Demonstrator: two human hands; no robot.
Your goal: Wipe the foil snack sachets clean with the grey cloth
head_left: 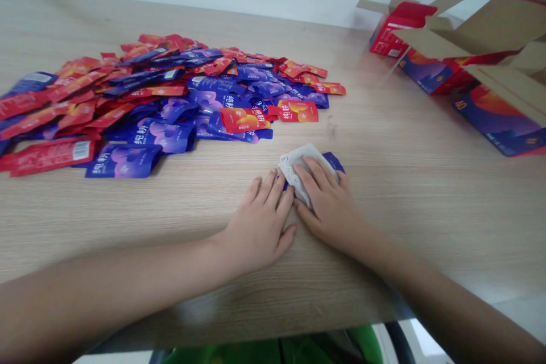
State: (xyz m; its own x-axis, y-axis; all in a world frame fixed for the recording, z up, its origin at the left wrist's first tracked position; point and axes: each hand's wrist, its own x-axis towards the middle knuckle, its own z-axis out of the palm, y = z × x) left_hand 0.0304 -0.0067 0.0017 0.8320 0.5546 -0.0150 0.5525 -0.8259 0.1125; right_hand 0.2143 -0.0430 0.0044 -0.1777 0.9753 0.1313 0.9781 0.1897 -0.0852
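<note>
My right hand (330, 205) presses a folded whitish cloth (309, 153) down on a blue packet (334, 161), whose corners stick out on both sides of the cloth. Beside it, my left hand (260, 227) lies flat with its fingers apart, its fingertips at the packet's left corner. Behind and to the left is a large heap of red packets (53, 157) and blue packets (123, 160), overlapping in many layers. Most of the packet under the cloth is hidden.
Open cardboard boxes with raised flaps stand at the right: a small red box (398, 28) near the wall, a blue and red box (430, 71), and a larger one (499, 119) closer in. The table's front edge runs below my forearms.
</note>
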